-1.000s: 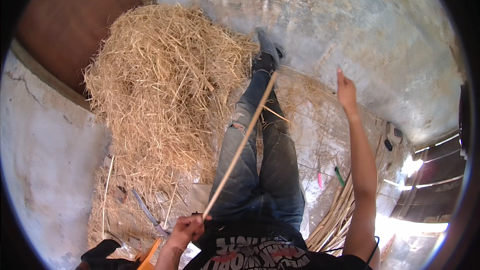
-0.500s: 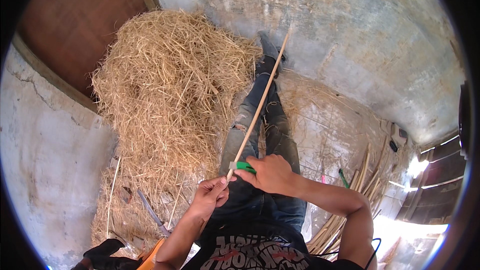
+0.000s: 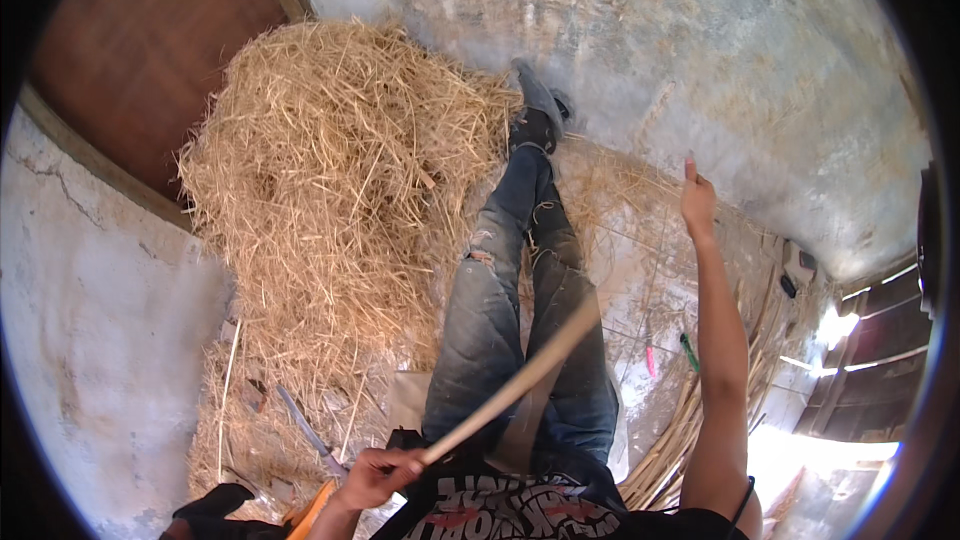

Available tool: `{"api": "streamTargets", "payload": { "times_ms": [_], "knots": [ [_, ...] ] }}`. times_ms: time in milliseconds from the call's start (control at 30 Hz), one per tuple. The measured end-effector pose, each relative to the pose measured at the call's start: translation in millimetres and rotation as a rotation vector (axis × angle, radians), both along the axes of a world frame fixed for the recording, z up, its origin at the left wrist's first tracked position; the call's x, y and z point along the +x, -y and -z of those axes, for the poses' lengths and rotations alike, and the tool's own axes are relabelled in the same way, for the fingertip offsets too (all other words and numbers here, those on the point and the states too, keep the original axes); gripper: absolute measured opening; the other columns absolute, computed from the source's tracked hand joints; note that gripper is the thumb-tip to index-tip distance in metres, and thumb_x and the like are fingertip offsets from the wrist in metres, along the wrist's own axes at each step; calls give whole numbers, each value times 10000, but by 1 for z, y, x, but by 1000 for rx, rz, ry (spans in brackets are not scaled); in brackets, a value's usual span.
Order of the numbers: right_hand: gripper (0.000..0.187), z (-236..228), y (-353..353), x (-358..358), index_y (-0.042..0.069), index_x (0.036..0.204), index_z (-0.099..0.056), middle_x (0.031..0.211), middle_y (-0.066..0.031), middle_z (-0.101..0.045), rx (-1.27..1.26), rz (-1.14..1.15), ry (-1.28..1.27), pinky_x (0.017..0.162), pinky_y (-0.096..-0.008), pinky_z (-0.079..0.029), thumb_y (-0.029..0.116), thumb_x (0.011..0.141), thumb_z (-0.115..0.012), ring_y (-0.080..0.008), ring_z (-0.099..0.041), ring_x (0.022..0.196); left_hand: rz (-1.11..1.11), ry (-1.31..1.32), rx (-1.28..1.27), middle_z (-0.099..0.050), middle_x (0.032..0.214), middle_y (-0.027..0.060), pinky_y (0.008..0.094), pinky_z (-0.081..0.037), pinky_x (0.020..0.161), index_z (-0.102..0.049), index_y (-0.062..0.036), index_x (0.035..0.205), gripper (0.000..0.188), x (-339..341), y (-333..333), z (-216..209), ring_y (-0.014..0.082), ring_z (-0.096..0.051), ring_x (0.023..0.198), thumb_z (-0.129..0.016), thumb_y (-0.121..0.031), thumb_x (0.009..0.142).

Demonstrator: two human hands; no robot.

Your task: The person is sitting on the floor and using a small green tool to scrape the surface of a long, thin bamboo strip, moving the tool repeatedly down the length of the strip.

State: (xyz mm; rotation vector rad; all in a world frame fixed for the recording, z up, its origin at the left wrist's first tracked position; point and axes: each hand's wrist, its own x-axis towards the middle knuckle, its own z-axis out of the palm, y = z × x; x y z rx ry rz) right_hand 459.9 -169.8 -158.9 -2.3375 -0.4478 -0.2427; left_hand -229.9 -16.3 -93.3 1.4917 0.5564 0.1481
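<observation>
A long pale stick (image 3: 500, 395), looking like split bamboo, slants up and to the right across my lap, its far end blurred. My left hand (image 3: 385, 478) is closed around its near end, close to my waist. Out to the right, in front of the pale wall, my right hand (image 3: 698, 202) is raised on a stretched arm, well apart from the stick. Its fingers look curled; whatever they hold, if anything, is hidden. A brownish blurred band (image 3: 525, 425) shows below the stick over my lap.
A big straw heap (image 3: 330, 180) lies left of my outstretched legs (image 3: 470, 340). Beside my right arm are a bundle of thin sticks (image 3: 670, 440), a green-handled object (image 3: 689, 352) and a pink one (image 3: 650, 361). A long blade (image 3: 305, 425) lies at lower left.
My right hand, which held a green-handled cutter against the stick, has swung far up and right. My left hand has drawn back toward my waist, and the stick now tilts more to the right.
</observation>
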Motion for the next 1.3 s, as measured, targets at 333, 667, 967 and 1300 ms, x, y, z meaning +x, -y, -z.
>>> {"api": "streamTargets", "payload": {
  "times_ms": [333,667,967,1300],
  "knots": [
    [523,-80,-71,-285,26,994,-720,705,-230,-683,-86,-946,-216,653,-523,-549,534,1033,-604,-426,-707,681,-438,-45,-240,-420,641,-66,238,-254,469,-681,66,1280,374,100,-22,4,31,-338,518,-589,-256,1114],
    [481,-71,-80,-327,69,917,-680,638,-211,-656,-189,-942,-46,575,-565,-531,533,1025,-612,-461,-671,614,-316,-37,-114,-455,640,-58,232,-287,475,-711,42,1276,346,126,-5,3,35,-366,524,-608,-240,1105],
    [549,-34,-92,-225,15,913,-676,711,-253,-677,-155,-763,-2,646,-560,-537,537,1048,-573,-479,-692,726,-246,-168,-226,-511,660,-62,205,-328,496,-716,44,1290,323,58,11,2,12,-414,543,-610,-195,1101],
    [657,-22,-105,-132,-13,887,-727,759,-288,-678,-77,-385,-121,689,-538,-514,574,1076,-501,-462,-691,763,-145,-226,-163,-564,690,-40,216,-354,518,-747,18,1258,319,30,-7,-7,20,-461,578,-642,-230,1088]
  ]
}}
